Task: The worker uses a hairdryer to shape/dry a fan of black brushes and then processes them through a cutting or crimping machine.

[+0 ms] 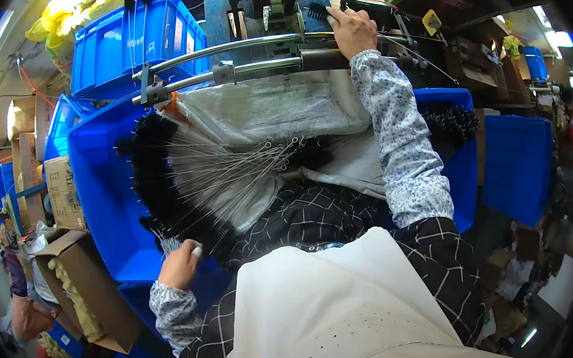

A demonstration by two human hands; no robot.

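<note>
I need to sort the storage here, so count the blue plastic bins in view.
At least 5: one blue bin with black wire brushes in front, one above it, one right of the right hand's sleeve, one farther right, and one at left. More may be hidden.

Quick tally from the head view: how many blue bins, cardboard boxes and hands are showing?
Blue bins: 4 - upper left, large one with black wire brushes, right of the sleeve, far right
Cardboard boxes: 2 - shut, open
Hands: 2 - left hand, right hand
Total: 8
</note>
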